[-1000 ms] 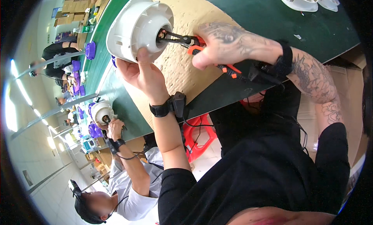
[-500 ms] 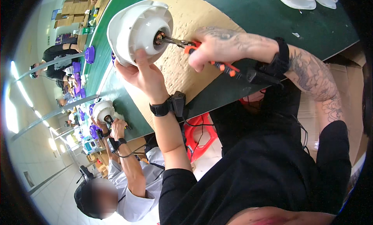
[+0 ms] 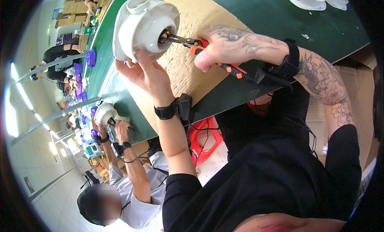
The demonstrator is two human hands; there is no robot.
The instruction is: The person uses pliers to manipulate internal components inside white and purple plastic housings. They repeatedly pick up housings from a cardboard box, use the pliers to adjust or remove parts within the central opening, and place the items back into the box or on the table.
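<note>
A white plastic housing (image 3: 134, 30), round with a raised collar, is tilted up in my left hand (image 3: 150, 78). The thumb presses on its near side and the fingers support it from beneath. My right hand (image 3: 224, 50) is wrapped round orange-and-black pliers (image 3: 196, 46). Their metal jaws reach into the dark opening of the collar, where copper-coloured parts (image 3: 165, 35) show. Whether the jaws grip one of these parts, I cannot tell.
Beneath my hands lies a cardboard sheet (image 3: 212, 16) on the green table (image 3: 276, 16). White plastic parts (image 3: 308, 0) rest at the far right. On my left a co-worker's hand (image 3: 122, 132) works at a similar white housing (image 3: 105, 114). A red stool (image 3: 206, 140) stands below the table edge.
The housing has turned in my left hand, so a round opening at its top now shows. The pliers' jaws stay in the collar, and my right hand has barely shifted.
</note>
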